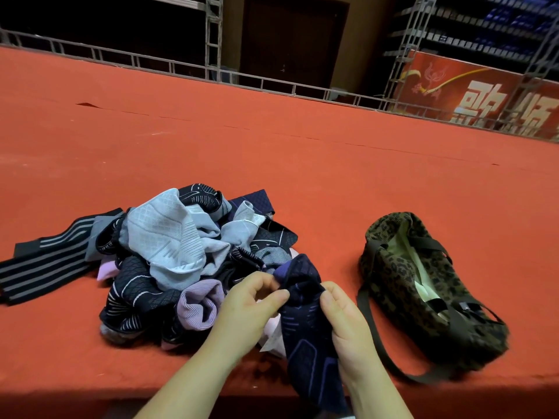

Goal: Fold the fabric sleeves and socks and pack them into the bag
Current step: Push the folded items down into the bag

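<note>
Both hands pinch navy sock (pixel 305 325) at near table edge: left hand (pixel 248 309) and right hand (pixel 348 322) curled on its top. Fabric pile (pixel 181 252) just left. Leopard bag (pixel 423 294) right, mouth open, pale lining showing, contents unclear. Red table (pixel 272 146).

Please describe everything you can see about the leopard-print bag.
The leopard-print bag lies on the red surface, to the right of the pile of fabric, apart from both hands. It looks like soft cloth, olive with dark spots. Its mouth is open, showing a pale lining. Dark straps cross the opening, and one long strap loops on the surface toward the near edge.
</note>
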Demonstrator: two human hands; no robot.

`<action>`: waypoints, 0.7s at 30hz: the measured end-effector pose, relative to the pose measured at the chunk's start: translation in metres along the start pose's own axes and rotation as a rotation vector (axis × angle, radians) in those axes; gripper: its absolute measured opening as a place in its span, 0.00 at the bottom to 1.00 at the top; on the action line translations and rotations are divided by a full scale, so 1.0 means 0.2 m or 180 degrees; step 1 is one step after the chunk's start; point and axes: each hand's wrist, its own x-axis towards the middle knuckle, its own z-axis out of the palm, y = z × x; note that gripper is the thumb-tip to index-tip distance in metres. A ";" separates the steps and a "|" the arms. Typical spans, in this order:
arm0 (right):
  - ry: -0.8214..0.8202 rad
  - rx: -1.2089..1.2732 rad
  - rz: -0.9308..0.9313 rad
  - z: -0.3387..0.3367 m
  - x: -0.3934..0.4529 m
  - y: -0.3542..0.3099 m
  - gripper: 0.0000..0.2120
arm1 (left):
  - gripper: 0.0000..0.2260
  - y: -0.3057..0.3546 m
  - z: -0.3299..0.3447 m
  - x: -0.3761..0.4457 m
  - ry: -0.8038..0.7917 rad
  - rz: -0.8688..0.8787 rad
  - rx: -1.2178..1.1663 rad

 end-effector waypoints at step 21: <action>-0.0467 -0.0229 0.0200 -0.11 -0.02 -0.03 0.12 | 0.18 0.04 -0.27 0.08 -0.1143 -0.1078 -0.0469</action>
